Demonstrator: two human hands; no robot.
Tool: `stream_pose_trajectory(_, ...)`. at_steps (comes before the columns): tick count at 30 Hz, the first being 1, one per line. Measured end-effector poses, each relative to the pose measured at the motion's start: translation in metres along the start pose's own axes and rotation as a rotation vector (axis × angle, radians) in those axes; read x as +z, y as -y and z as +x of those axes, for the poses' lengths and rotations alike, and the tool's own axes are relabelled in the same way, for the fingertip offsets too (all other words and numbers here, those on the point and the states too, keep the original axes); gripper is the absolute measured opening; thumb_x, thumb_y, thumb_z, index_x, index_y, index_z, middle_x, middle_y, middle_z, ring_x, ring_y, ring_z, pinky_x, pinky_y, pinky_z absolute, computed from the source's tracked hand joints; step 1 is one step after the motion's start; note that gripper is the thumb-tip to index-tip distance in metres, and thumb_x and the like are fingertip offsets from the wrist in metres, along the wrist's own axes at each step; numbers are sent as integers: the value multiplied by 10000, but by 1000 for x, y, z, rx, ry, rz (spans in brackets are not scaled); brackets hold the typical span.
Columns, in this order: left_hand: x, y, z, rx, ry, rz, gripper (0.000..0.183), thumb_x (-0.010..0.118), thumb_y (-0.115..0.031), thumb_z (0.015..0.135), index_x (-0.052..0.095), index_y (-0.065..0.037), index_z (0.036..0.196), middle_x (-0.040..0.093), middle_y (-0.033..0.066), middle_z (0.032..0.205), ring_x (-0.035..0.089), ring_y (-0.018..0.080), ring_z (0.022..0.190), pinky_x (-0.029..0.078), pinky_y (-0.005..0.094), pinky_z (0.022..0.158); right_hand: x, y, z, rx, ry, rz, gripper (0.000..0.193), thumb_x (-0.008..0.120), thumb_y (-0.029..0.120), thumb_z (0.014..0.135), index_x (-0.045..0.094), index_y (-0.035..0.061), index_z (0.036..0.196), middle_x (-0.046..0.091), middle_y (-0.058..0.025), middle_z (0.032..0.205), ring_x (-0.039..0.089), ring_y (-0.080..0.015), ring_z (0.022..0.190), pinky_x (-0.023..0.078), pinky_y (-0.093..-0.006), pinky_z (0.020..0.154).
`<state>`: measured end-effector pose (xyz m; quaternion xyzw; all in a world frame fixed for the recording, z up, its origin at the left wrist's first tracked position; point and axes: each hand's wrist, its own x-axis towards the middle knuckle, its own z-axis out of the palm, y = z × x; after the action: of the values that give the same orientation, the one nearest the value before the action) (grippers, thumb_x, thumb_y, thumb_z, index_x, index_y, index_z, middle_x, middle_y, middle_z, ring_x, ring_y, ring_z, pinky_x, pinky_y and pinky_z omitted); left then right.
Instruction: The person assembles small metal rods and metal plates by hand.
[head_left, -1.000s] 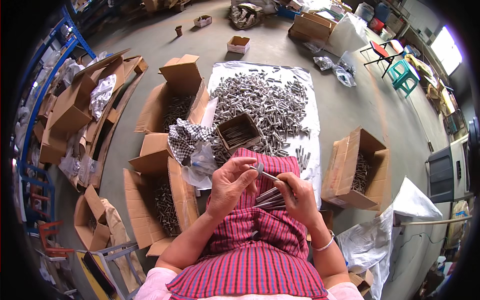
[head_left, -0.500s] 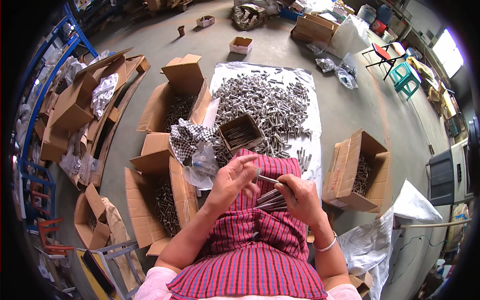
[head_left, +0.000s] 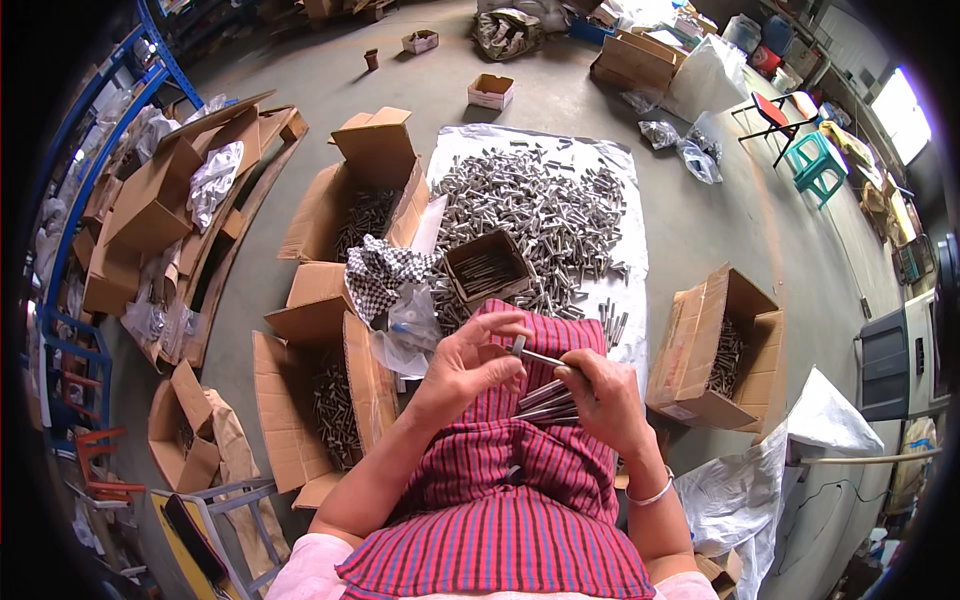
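My right hand (head_left: 608, 395) is closed on a slim metal rod (head_left: 543, 359), gripped between thumb and fingers near its right end. A small grey round disc (head_left: 518, 346) sits at the rod's left end. Around that disc, my left hand (head_left: 465, 365) is open, with thumb and forefinger apart; I cannot tell whether a finger touches it. Below the right hand, a bundle of similar metal rods (head_left: 546, 402) lies across my striped apron (head_left: 500, 540). Just beyond my knees, a small open carton (head_left: 488, 268) holds more rods.
A white sheet (head_left: 632, 230) ahead bears a heap of short metal pieces (head_left: 540, 195). Open cardboard boxes of metal pieces stand left (head_left: 372, 375) and right (head_left: 690, 340). A checkered cloth (head_left: 380, 275) and clear plastic bag (head_left: 412, 320) lie beside the small carton.
My left hand's fingers have spread apart, and the disc at the rod's end shows more plainly. The right hand keeps its hold on the rod.
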<state>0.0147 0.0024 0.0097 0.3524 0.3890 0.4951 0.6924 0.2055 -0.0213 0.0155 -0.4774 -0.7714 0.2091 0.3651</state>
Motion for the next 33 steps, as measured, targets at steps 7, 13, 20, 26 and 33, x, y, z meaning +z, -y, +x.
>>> stream_pose_trajectory(7, -8, 2, -5, 174, 170, 140, 313, 553, -184, 898, 511, 11, 1139, 620, 77, 821, 596, 88, 621, 471, 202, 521, 4, 7, 2, 51, 1, 69, 62, 612, 44, 794, 580, 8, 834, 564, -122, 657, 548, -239, 549, 408, -314, 505)
stream_pose_trajectory(13, -20, 1, -6, -15, 163, 103, 351, 524, -218, 913, 476, 12, 1174, 585, 43, 763, 580, 89, 591, 460, 203, 511, 13, 12, 2, 62, -16, 90, 66, 616, 36, 791, 579, 8, 838, 563, -117, 649, 533, -218, 537, 400, -305, 500)
stream_pose_trajectory(20, -22, 4, -10, 122, 146, 68, 370, 467, -257, 936, 469, 16, 1187, 594, 121, 962, 590, 122, 649, 486, 239, 553, 15, 15, -2, 69, 0, 32, 79, 614, 74, 798, 564, 17, 817, 573, -134, 661, 580, -286, 576, 434, -345, 503)
stream_pose_trajectory(26, -19, 11, -13, 221, 210, 184, 335, 486, -242, 933, 507, -2, 1166, 603, 60, 889, 592, 91, 647, 493, 228, 607, 17, 9, -6, 71, -6, 47, 64, 612, 40, 794, 575, 4, 833, 576, -130, 674, 565, -252, 581, 420, -326, 526)
stream_pose_trajectory(33, -30, 9, -9, -32, 241, 84, 389, 538, -249, 905, 477, 3, 1195, 611, 61, 896, 596, 97, 637, 490, 221, 585, 13, 9, -5, 67, 4, 38, 80, 618, 69, 795, 562, 12, 802, 565, -132, 653, 580, -280, 571, 431, -336, 501)
